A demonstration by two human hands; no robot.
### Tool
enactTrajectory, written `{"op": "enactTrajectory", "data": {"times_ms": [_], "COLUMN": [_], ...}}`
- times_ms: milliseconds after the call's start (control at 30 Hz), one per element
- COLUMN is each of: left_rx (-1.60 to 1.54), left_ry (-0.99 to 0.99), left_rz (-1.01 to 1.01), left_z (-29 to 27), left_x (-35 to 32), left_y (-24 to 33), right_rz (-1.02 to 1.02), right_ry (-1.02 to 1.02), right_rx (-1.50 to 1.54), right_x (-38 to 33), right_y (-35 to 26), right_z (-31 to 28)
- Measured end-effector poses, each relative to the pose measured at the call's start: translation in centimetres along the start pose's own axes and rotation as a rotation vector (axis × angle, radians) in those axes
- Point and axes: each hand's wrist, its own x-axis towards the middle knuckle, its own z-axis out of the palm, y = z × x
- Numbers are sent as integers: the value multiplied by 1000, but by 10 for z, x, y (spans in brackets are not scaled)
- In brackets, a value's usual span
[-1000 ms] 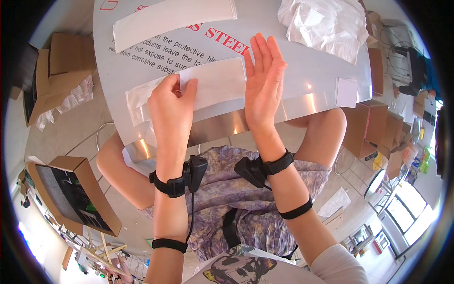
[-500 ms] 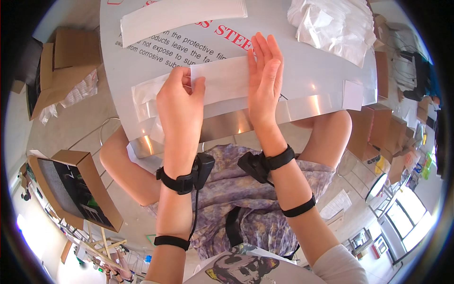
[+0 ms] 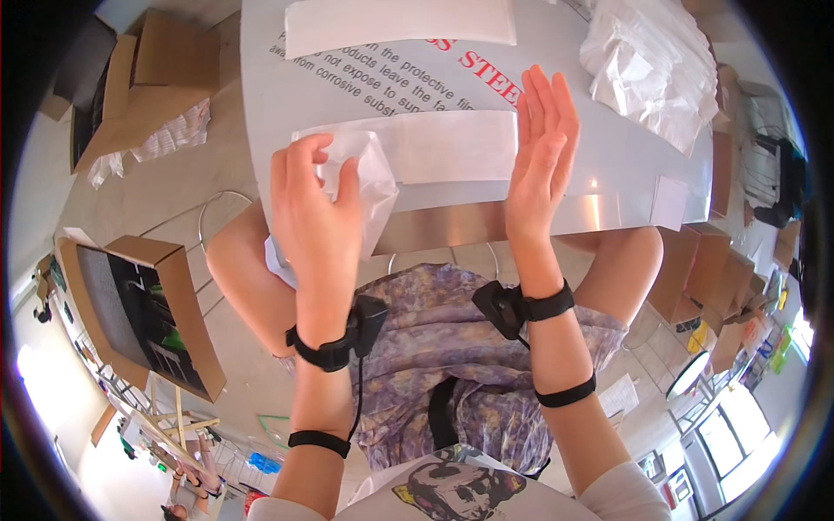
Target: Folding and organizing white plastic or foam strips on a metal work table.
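Note:
A flat white strip (image 3: 456, 146), thin and paper-like, lies across the grey sheet-covered tabletop (image 3: 382, 82) in front of me. At its left end a translucent plastic film (image 3: 373, 187) stands up, crumpled, beside my left hand (image 3: 317, 204). That hand is raised with thumb and forefinger apart and nothing visible pinched between them. Its other fingers are partly hidden. My right hand (image 3: 543, 165) stands on edge against the strip's right end, fingers stretched straight and the thumb alongside.
Another white strip (image 3: 400, 24) lies farther back. A pile of crumpled white plastic bags (image 3: 651, 74) sits at the far right, and a small pale card (image 3: 669, 201) lies at the right corner. Cardboard boxes (image 3: 165, 78) stand on the floor at both sides.
My left hand has let go of the strip and moved left and slightly nearer me; the film beside it has lifted and bunched. The view has shifted; my right hand stays at the strip's end.

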Motion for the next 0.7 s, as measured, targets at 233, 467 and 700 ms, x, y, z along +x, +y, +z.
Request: {"op": "enactTrajectory", "data": {"times_ms": [233, 467, 700], "left_rx": [69, 52, 12], "left_ry": [-205, -210, -213], "left_rz": [-41, -156, -88], "left_z": [-24, -22, -17], "left_x": [-21, -27, -40], "left_y": [-54, -54, -75], "right_rz": [33, -22, -5], "right_ry": [-180, -409, -549], "right_rx": [-60, -430, -607], "right_x": [-32, -87, -115], "right_y": [-27, -39, -47], "right_z": [36, 54, 68]}}
